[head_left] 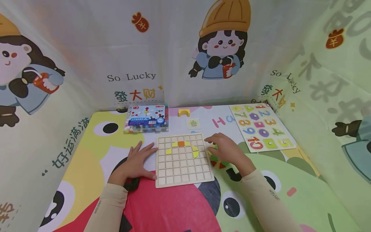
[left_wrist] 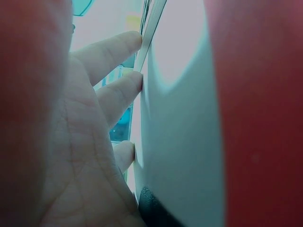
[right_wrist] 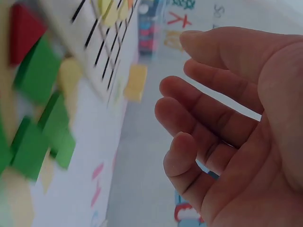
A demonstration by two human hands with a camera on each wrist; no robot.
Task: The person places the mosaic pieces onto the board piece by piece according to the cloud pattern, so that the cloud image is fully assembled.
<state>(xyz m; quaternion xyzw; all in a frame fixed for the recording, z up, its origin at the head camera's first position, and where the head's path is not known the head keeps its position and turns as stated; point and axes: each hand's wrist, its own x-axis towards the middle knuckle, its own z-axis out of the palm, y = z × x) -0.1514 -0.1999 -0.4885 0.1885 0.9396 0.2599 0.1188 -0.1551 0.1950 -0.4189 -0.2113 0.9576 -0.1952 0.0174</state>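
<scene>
A wooden grid board lay flat on the colourful play mat, near the middle of the table and just in front of the person. Its upper rows held an orange square piece flanked by yellow curved pieces that formed part of an arc; the remaining cells were bare wood. The left hand rested flat on the mat with straight, spread fingers touching the board's left edge, and the left wrist view showed the fingertips pressed against that edge, holding nothing. The right hand hovered at the board's right edge, over a small heap of loose pieces in green and red; the right wrist view showed its fingers loosely bent with the palm empty, and green pieces lying on the mat beside the board. Farther back, a clear plastic box of coloured parts stood beyond the board's left corner, a small pattern card lay just behind the board, and a yellow arch block sat behind that. Well to the right lay a number puzzle board with coloured digits. Printed cartoon cloth walled in the table on three sides.
</scene>
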